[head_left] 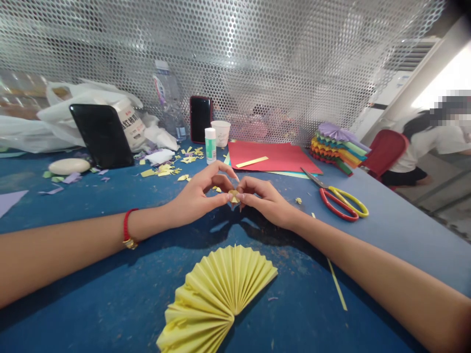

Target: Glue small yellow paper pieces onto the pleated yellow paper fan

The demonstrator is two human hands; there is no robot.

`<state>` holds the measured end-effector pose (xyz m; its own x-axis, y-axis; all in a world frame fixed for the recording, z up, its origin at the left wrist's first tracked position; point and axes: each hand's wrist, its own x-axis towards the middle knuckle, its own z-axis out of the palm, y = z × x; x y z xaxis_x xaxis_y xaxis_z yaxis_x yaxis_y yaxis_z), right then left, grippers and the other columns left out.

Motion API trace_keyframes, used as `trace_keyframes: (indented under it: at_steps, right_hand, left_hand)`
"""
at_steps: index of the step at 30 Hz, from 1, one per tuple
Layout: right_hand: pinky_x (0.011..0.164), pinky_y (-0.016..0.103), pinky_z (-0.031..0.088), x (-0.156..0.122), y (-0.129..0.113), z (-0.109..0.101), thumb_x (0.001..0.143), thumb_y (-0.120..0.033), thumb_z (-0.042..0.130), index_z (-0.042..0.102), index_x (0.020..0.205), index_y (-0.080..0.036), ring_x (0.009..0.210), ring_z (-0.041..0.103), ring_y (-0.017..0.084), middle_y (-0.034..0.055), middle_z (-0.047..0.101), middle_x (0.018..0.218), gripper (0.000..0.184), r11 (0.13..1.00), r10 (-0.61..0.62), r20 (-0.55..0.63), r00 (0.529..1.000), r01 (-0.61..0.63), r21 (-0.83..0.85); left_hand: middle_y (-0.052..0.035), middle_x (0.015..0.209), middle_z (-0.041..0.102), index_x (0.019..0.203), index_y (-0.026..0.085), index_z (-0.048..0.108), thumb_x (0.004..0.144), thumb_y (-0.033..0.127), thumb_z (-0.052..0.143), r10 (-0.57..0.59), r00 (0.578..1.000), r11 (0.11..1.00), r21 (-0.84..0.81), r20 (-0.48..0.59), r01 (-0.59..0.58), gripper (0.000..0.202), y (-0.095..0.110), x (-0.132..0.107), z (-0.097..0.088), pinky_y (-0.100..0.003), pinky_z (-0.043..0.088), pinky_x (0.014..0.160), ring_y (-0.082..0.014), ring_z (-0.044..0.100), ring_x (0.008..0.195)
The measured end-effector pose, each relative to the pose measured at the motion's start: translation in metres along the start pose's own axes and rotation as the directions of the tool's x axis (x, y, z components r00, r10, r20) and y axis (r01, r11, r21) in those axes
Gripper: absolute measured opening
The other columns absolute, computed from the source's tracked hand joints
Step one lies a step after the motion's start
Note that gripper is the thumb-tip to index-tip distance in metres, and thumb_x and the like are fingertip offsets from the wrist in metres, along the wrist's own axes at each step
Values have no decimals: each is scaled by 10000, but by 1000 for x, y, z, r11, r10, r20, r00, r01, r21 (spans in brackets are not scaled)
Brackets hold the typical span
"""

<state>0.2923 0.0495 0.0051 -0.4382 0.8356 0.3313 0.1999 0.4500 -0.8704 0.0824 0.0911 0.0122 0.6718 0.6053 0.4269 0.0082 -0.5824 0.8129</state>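
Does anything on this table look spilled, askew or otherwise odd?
Yes, litter: yellow scraps and purple scraps lie scattered on the blue table beyond the left hand and forearm, loose rather than gathered up. No liquid spill shows.

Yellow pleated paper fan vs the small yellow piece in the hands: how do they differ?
The yellow pleated paper fan lies on the blue table; the small yellow piece is held by left hand and right hand.
The fan is far larger than the piece.
The fan's spread pleats show; fingers partly cover the piece.
Both are yellow.
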Motion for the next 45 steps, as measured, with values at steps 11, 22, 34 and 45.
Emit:
trace_keyframes:
  at_steps: [11,22,34,45]
  right_hand:
    - [696,272,448,-1,-4,0,938,-363,599,584,863,-176,717,574,126,-5,606,802,202,999,10,-21,1000,-11,-40]
    - [684,252,450,0,-3,0,959,-290,592,587,861,-172,696,571,112,-16,602,785,153,998,-2,-21,1000,0,-65]
    - [679,255,476,1,-1,1,965,-288,592,571,870,-186,698,596,120,-9,632,816,141,999,11,0,1000,-11,-47]
    - [678,261,444,1,1,1,958,-339,583,565,864,-186,690,564,117,-17,607,785,180,998,-26,-23,999,24,-66]
  left_hand:
    - [15,779,688,1009,183,524,849,288,719,-50,998,999,-8,-27,50,274,5,1,1,-215,492,643,-123,689,718]
    - [42,786,642,972,202,469,836,218,679,-60,998,996,-72,2,60,250,5,2,1,-227,480,661,-119,673,728]
    - [47,769,641,954,201,452,837,268,679,-85,996,996,-23,0,85,264,4,3,1,-228,466,675,-112,643,710]
    - [54,777,622,956,210,434,852,254,683,-78,996,996,-49,30,80,273,1,3,3,-235,497,689,-112,660,717]
